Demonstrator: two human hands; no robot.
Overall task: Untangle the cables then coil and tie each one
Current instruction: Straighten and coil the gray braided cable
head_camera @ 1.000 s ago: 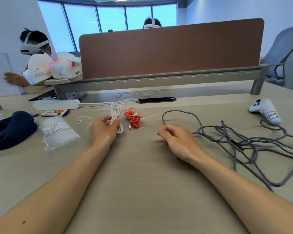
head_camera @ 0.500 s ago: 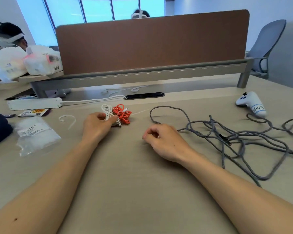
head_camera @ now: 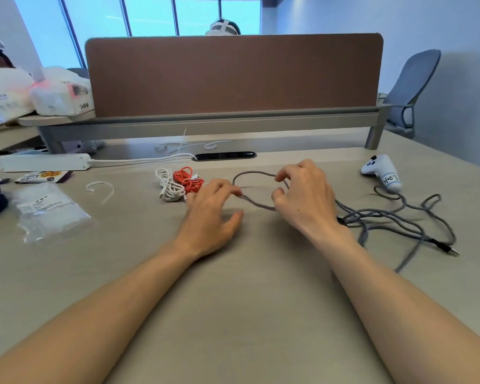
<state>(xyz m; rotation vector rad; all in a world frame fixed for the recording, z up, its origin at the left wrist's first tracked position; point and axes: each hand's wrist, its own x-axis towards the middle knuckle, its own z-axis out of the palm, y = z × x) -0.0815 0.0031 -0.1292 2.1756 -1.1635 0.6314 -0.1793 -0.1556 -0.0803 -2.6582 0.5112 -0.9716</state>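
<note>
Mid-desk, left hand [head_camera: 211, 217], grip spread, touches grey cable [head_camera: 254, 172]; right hand [head_camera: 306, 198] pinches it.

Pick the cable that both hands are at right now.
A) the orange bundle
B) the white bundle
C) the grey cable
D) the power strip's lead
C: the left hand and right hand both meet the loop of the grey cable; the white bundle and orange bundle lie off to the left.
</note>
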